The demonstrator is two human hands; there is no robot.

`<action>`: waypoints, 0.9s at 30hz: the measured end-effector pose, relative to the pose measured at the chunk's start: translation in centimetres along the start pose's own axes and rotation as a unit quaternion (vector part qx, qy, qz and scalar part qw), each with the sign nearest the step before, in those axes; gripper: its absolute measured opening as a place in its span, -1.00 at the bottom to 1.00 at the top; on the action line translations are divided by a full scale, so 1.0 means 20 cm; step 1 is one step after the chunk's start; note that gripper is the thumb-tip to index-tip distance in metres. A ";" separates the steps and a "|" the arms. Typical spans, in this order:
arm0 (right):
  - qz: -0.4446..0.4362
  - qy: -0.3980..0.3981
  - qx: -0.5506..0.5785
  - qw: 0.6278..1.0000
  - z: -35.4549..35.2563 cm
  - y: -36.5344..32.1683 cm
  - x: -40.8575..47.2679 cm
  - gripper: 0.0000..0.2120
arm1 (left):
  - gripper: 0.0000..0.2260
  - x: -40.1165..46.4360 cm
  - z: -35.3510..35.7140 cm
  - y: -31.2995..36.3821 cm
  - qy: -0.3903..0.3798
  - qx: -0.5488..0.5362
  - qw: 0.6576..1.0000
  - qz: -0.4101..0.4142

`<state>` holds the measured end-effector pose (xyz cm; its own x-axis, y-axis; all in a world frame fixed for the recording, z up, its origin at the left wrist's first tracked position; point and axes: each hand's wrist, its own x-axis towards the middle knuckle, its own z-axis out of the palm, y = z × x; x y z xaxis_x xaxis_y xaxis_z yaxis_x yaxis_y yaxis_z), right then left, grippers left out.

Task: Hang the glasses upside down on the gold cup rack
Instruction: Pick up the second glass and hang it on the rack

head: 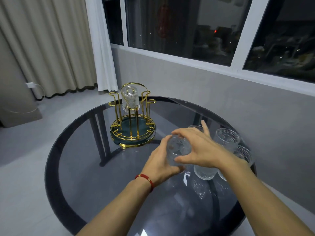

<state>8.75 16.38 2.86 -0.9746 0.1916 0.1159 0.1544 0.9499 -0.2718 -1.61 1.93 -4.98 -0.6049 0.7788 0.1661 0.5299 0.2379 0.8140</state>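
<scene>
Both the left hand (pixel 159 163) and the right hand (pixel 198 149) gripped one glass (pixel 178 149) above the table (pixel 105 181), near the rack (pixel 133 118), which held one upside-down glass (pixel 130 98).

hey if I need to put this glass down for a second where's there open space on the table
The table is bare to the left of your left hand, from the gold rack to the near rim. The strip behind the rack looks free too. The right side is crowded: loose glasses cluster under and beyond your right hand.
</scene>
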 end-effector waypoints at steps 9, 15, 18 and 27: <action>0.046 0.166 0.264 0.949 0.15 -0.14 0.00 -0.50 | -0.29 0.04 -0.22 -0.03 0.180 -0.131 0.972 -0.068; 0.223 0.051 0.637 0.736 0.33 -0.28 0.12 -0.57 | -0.36 0.04 -0.27 -0.06 0.222 -0.203 0.950 -0.079; 0.184 0.078 0.730 0.653 0.33 -0.31 0.18 -0.56 | -0.37 0.05 -0.25 -0.06 0.219 -0.232 0.944 -0.089; 0.174 0.362 0.421 0.814 0.14 -0.25 0.19 -0.41 | -0.40 0.03 -0.31 -0.24 0.216 0.060 0.970 -0.099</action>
<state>3.78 11.61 1.96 -0.4985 0.7968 0.3414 -0.0618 0.3602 -0.9308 -8.24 -2.25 -5.41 -0.8802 0.4022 0.2518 0.4279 0.4431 0.7878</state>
